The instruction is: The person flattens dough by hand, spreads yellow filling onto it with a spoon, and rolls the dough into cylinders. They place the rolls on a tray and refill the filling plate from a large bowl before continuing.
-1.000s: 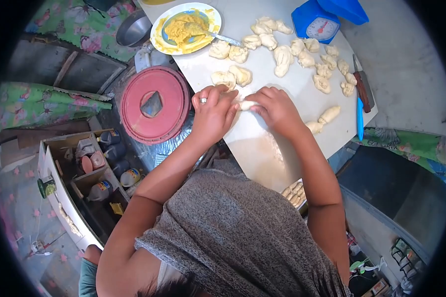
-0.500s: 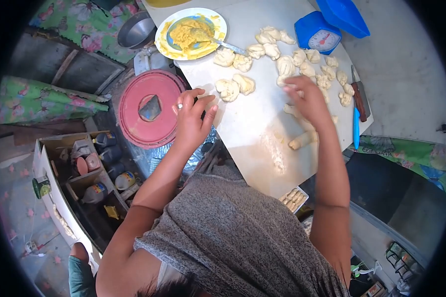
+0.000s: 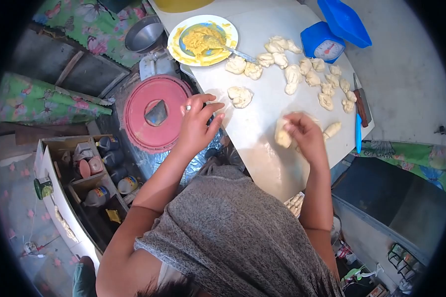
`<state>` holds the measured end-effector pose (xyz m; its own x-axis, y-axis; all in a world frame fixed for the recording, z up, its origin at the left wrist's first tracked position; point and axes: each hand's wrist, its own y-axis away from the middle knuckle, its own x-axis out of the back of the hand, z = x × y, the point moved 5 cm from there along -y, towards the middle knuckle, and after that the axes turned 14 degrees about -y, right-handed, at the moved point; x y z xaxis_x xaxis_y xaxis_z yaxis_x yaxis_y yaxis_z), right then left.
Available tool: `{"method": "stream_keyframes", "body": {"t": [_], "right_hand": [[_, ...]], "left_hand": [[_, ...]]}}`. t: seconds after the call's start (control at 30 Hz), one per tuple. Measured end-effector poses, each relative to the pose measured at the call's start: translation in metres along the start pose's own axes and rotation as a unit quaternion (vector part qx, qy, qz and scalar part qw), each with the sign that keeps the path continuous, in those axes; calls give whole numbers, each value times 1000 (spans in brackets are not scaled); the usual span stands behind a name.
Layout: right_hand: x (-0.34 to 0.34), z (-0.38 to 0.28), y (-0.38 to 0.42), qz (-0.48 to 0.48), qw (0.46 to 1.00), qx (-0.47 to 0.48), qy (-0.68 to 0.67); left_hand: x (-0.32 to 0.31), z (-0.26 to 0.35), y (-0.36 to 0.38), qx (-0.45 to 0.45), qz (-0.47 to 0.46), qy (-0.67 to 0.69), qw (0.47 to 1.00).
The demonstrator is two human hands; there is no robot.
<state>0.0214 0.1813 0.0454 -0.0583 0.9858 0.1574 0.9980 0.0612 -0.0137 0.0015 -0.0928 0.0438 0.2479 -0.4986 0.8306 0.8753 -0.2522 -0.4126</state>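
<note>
My right hand pinches a pale piece of dough between thumb and fingers, low over the near part of the white table. Just right of that hand, a rolled piece of dough is partly hidden behind it. My left hand, a ring on one finger, hovers at the table's left edge, fingers apart and holding nothing. A single dough lump lies to its right. Farther back are several more dough lumps, some stuck together, and a longer dough piece.
A plate of yellow filling with a spoon stands back left. A blue kitchen scale is back right. A knife and a blue-handled tool lie along the right edge. Below left is a red lid.
My right hand has come nearer to me and now holds a piece of dough. One of the two lumps near my left hand is gone from its spot. My left hand stays open.
</note>
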Motion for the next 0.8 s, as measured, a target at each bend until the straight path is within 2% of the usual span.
{"method": "stream_keyframes", "body": {"t": [0.03, 0.07, 0.13, 0.17, 0.23, 0.33, 0.43, 0.47, 0.5, 0.57, 0.6, 0.67, 0.8], "right_hand": [[-3, 2, 15, -14, 971, 82, 225], [-4, 7, 31, -12, 971, 80, 225], [-8, 20, 55, -42, 944, 2, 328], [-16, 30, 65, -41, 944, 1, 328], [-47, 39, 85, -38, 903, 91, 417], [-57, 36, 73, -59, 896, 50, 438], [-61, 37, 71, -79, 902, 65, 418], [-62, 35, 79, -91, 904, 57, 414], [-62, 35, 83, -90, 903, 60, 415], [-63, 43, 96, -119, 912, 51, 389], [-61, 48, 99, -145, 894, 46, 421], [-64, 43, 107, -142, 889, 36, 434], [-60, 43, 121, -148, 891, 56, 426]], "left_hand": [[1, 3, 1, -9, -10, -3, 1000], [0, 7, 2, -19, -21, -6, 1000], [-6, 11, 6, -36, -22, 12, 999], [-9, 14, 8, -51, -24, 28, 998], [-8, 26, 11, -60, -36, 32, 997], [-13, 46, 14, -94, -67, 45, 992], [-24, 65, 16, -129, -89, 33, 987], [-33, 72, 16, -160, -112, 34, 980], [-42, 80, 15, -200, -155, 97, 963], [-58, 104, 18, -264, -192, 74, 942], [-66, 106, 20, -264, -193, 75, 942], [-89, 100, 21, -247, -244, -16, 938], [-90, 93, 17, -229, -225, -73, 944]]}}
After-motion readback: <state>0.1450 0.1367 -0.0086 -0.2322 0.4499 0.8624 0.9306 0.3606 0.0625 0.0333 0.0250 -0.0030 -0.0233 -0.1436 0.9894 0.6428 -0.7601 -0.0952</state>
